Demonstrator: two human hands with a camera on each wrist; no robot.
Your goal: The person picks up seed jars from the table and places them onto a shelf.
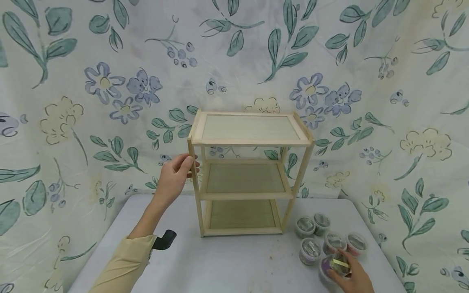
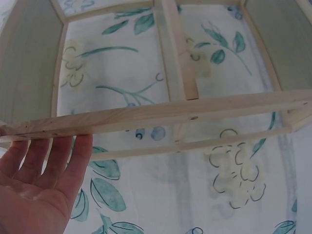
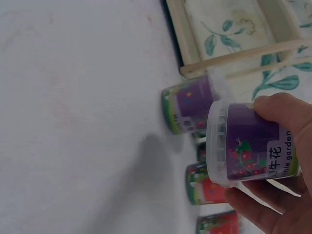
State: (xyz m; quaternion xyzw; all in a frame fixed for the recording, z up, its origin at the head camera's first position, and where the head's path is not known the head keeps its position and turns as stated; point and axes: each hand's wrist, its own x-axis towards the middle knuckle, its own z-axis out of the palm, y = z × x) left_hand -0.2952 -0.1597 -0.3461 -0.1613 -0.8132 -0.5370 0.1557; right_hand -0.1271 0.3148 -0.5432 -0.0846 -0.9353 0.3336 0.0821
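Note:
A three-tier wooden shelf (image 1: 253, 196) with greenish panels stands on the table. My left hand (image 1: 176, 173) grips its left front post near the top, thumb in front; in the left wrist view the fingers (image 2: 62, 153) of that hand pass behind the post. At the right of the table my right hand (image 1: 353, 274) holds a purple plant cup (image 3: 251, 141) with a clear lid and printed berries, thumb on one side and fingers on the other. Another purple cup (image 3: 187, 105) and red cups (image 3: 207, 183) stand near it in the right wrist view.
Several lidded cups (image 1: 310, 249) cluster right of the shelf on the white table (image 1: 234, 264). A floral cloth (image 1: 234, 73) hangs behind the table and along its sides. A black strap piece (image 1: 165, 240) sticks out at my left wrist.

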